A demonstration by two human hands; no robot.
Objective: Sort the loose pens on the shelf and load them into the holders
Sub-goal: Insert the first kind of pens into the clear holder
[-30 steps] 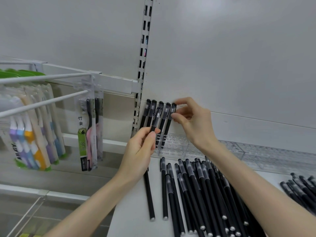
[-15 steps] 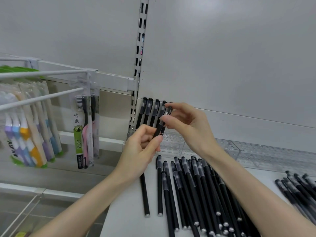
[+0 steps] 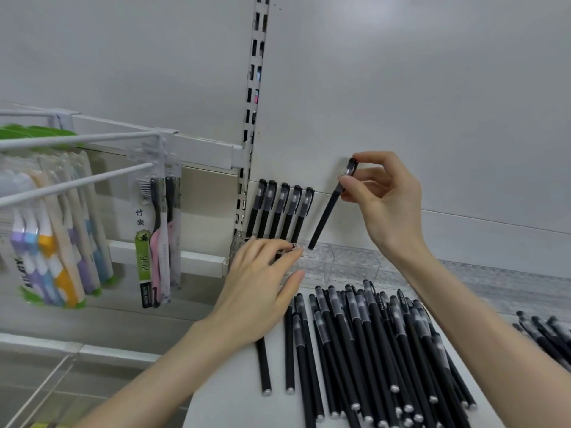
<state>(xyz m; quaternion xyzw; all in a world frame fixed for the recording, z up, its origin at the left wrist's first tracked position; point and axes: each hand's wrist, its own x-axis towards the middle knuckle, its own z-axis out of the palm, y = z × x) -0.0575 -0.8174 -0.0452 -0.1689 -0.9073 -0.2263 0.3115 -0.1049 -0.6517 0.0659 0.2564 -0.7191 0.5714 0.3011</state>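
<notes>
My right hand [image 3: 384, 199] pinches a black pen [image 3: 328, 216] near its cap and holds it tilted, its lower tip just above the clear plastic holder [image 3: 336, 261] at the back of the shelf. Several black pens [image 3: 279, 211] stand upright in the holder's left end. My left hand [image 3: 259, 288] lies open, fingers stretched over the holder's front left part and the tops of the loose pens. A large pile of loose black pens [image 3: 370, 344] lies on the white shelf [image 3: 228, 406] in front.
Packaged toothbrushes [image 3: 55, 242] hang on white hooks to the left, one dark pack [image 3: 156, 239] nearest the pens. A slotted upright rail [image 3: 255, 88] runs up the back wall. More loose pens [image 3: 547, 335] lie at the far right.
My right hand has taken the pen from the left hand and lifted it to the right of the standing row. My left hand let go and dropped flat toward the shelf.
</notes>
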